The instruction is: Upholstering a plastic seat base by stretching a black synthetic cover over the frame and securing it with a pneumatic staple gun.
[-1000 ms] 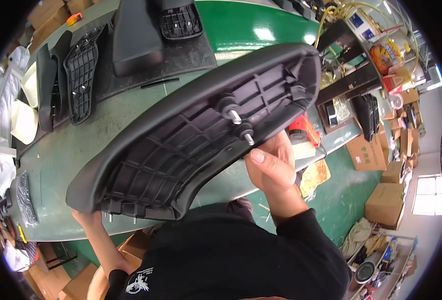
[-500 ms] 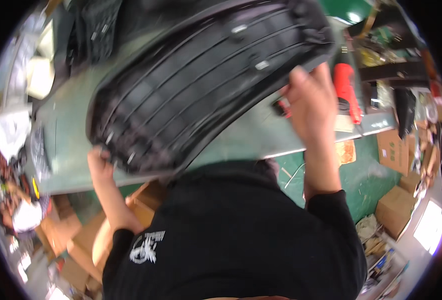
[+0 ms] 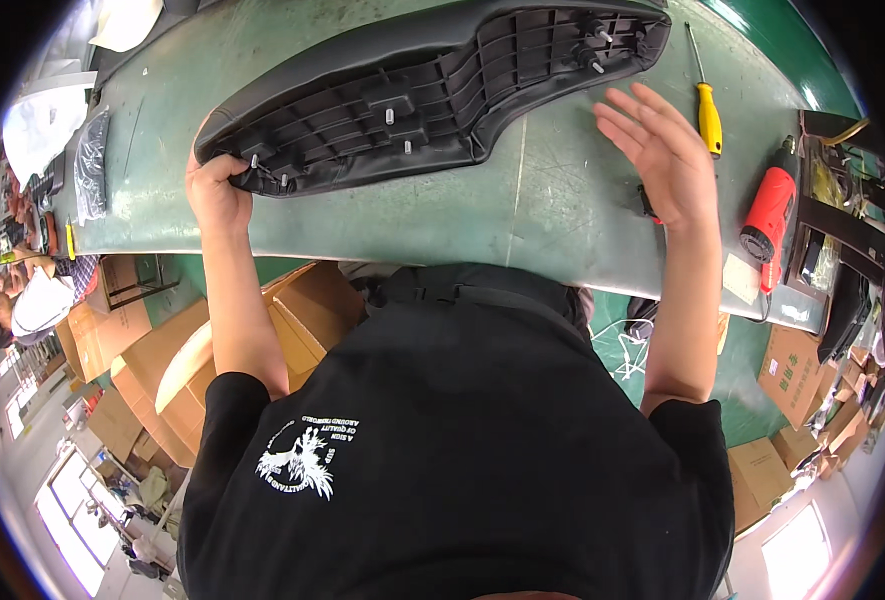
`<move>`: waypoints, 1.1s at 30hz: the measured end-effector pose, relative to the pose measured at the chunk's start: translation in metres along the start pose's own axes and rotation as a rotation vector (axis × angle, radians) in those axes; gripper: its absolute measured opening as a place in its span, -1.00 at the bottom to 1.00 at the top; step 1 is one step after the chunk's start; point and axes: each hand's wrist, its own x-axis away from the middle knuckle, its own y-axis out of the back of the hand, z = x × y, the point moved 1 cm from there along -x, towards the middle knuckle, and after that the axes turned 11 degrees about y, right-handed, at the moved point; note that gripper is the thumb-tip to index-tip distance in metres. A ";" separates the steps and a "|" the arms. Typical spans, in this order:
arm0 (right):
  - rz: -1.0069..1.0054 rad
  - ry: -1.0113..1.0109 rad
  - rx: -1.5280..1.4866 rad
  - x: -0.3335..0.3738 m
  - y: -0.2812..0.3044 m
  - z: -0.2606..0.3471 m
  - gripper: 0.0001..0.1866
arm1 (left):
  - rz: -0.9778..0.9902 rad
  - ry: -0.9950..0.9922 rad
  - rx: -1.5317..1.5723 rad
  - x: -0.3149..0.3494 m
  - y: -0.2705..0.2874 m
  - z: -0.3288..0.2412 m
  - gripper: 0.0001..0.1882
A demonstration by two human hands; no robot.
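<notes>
A long black seat lies upside down on the green workbench, its ribbed plastic base and several metal studs facing up. My left hand grips the seat's near left end at the rim. My right hand hovers open above the bench, fingers spread, just off the seat's right end and touching nothing.
A yellow-handled screwdriver and a red power tool lie on the bench to the right. Cardboard boxes stand on the floor on the left, more at the right. A person in a white cap sits far left.
The seat has come down from a raised, tilted hold to lie flat on the bench. My right hand has let go of it and opened. My left hand stays on its end.
</notes>
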 end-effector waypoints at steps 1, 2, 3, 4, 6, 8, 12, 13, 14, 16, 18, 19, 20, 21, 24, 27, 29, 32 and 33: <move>0.004 -0.004 -0.003 0.002 0.006 0.005 -0.44 | 0.028 0.004 -0.005 0.002 0.000 -0.001 -0.16; 0.006 0.080 0.084 0.003 0.015 0.012 -0.46 | 0.061 0.010 -0.009 0.002 -0.001 -0.001 -0.14; 0.009 0.162 0.169 0.005 0.019 0.018 -0.48 | 0.059 0.010 -0.014 0.003 -0.001 -0.003 -0.14; -0.066 0.254 0.325 0.007 0.020 0.026 -0.52 | 0.102 0.000 -0.030 0.005 0.000 -0.006 -0.13; -0.131 0.386 0.645 0.002 0.051 0.032 -0.57 | 0.156 -0.002 -0.046 0.010 -0.005 -0.010 -0.12; -0.164 0.434 0.804 -0.009 0.087 0.035 -0.59 | 0.159 -0.048 -0.153 0.016 -0.011 -0.020 -0.10; -0.211 0.369 1.479 -0.021 0.125 0.046 -0.55 | 0.412 -0.185 -0.539 0.021 -0.033 -0.057 -0.16; -0.191 0.383 1.691 -0.025 0.129 0.046 -0.53 | 0.420 -0.181 -0.542 0.018 -0.043 -0.066 -0.16; -0.128 0.494 1.724 -0.035 0.141 0.045 -0.51 | 0.475 -0.210 -0.726 0.025 -0.054 -0.082 -0.21; -0.115 0.450 1.803 -0.043 0.140 0.045 -0.50 | 0.606 -0.298 -1.016 0.026 -0.079 -0.097 -0.37; -0.106 0.407 1.884 -0.050 0.143 0.043 -0.49 | 0.644 -0.401 -1.171 0.029 -0.116 -0.104 -0.37; -0.126 0.401 1.902 -0.053 0.148 0.039 -0.47 | 0.682 -0.506 -1.322 0.031 -0.134 -0.104 -0.37; -0.147 0.390 1.921 -0.055 0.154 0.037 -0.45 | 0.688 -0.507 -1.324 0.028 -0.149 -0.100 -0.37; -0.154 0.384 1.917 -0.057 0.160 0.035 -0.45 | 0.707 -0.627 -1.345 0.024 -0.165 -0.096 -0.43; -0.150 0.305 1.917 -0.057 0.170 0.033 -0.45 | 0.773 -0.609 -1.480 0.031 -0.217 -0.111 -0.34; -0.159 0.341 1.716 -0.016 0.144 0.063 -0.47 | 0.831 -0.452 -1.496 0.017 -0.227 -0.105 -0.18; -0.142 0.076 1.394 0.032 0.096 0.093 -0.51 | 0.961 -0.609 -1.555 0.018 -0.245 -0.100 -0.19; -0.041 0.088 0.977 0.099 0.090 0.118 -0.61 | 0.969 -0.441 -1.519 0.020 -0.263 -0.095 -0.20; -0.026 0.004 0.907 0.114 0.078 0.125 -0.55 | 0.974 -0.401 -1.511 0.017 -0.266 -0.094 -0.19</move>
